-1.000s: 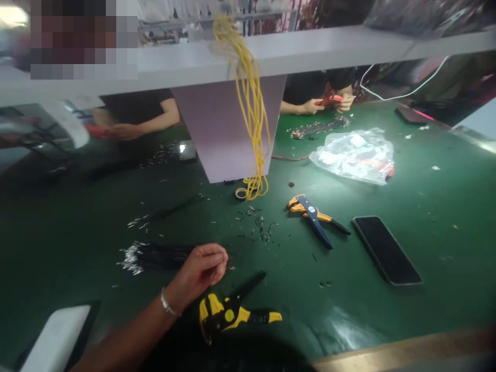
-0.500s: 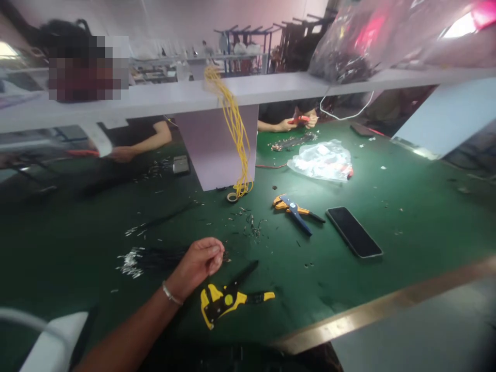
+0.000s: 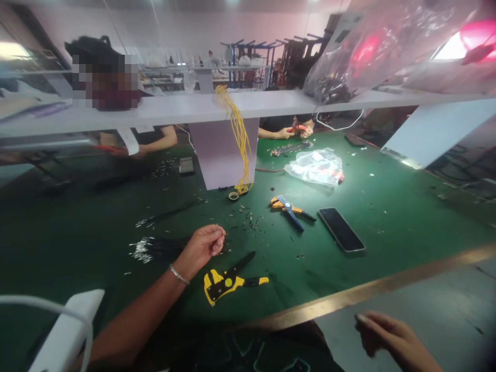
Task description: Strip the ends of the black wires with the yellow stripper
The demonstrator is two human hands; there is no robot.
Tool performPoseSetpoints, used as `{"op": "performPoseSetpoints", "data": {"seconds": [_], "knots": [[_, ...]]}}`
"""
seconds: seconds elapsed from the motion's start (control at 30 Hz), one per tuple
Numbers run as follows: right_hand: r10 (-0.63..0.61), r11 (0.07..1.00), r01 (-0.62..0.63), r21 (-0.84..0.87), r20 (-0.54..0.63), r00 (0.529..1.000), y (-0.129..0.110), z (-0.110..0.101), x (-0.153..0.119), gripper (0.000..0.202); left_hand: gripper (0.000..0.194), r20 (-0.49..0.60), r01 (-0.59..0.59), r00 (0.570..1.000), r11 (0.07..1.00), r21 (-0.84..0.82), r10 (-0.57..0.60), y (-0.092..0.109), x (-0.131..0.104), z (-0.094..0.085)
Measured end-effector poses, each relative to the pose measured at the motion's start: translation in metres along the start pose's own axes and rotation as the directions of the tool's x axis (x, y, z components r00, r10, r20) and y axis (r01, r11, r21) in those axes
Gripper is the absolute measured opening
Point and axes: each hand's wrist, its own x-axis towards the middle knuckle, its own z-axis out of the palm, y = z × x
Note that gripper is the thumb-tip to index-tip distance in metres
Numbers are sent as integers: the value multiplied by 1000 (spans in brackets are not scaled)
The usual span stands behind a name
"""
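My left hand is closed in a pinch above the green table. Whatever its fingertips grip, if anything, is too small to make out. Under and left of this hand lies a bundle of thin black wires with pale, shiny ends. Just in front of my wrist rests a yellow-and-black wire stripper, touched by neither hand. My right hand is at the lower right, past the table edge, its fingers curled together and slightly blurred. I cannot see what, if anything, lies between those fingertips.
A blue-and-orange wire stripper and a phone lie right of centre. Wire scraps are scattered behind my left hand. Yellow wires hang from the shelf beside a tape roll. A plastic bag lies further back. Two people work opposite.
My right hand has come into view at the lower right. My left hand stays pinched near the wire bundle. The whole view has shifted slightly.
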Motion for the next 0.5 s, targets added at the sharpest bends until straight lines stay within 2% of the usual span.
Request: {"op": "performPoseSetpoints", "data": {"seconds": [0.03,0.1,0.17,0.2,0.27,0.33,0.4,0.5], "knots": [[-138,987,139,-85,21,990,-15,1,5,37,20,2,1,1000,1000,-1,-1,0,1,-1],[-398,888,392,-243,25,917,-47,13,13,27,21,6,5,1000,1000,-4,-5,-2,2,-3],[-606,725,602,-334,106,788,-78,40,23,19,21,5,21,1000,1000,-3,-21,-3,1,-6],[-678,623,702,-345,209,705,-90,56,29,22,21,2,31,1000,1000,0,-31,-3,1,-7],[-700,465,800,-379,397,594,-108,90,42,40,21,-5,41,999,999,6,-41,-2,-1,-9],[-645,356,855,-377,563,516,-116,119,57,59,21,-11,35,999,999,5,-35,1,-2,-10],[-585,302,863,-405,636,503,-116,139,70,68,20,-8,24,1000,1000,-8,-24,3,-2,-11],[-516,246,857,-454,687,512,-111,156,84,74,19,8,31,999,999,-43,-31,7,-1,-14]]}}
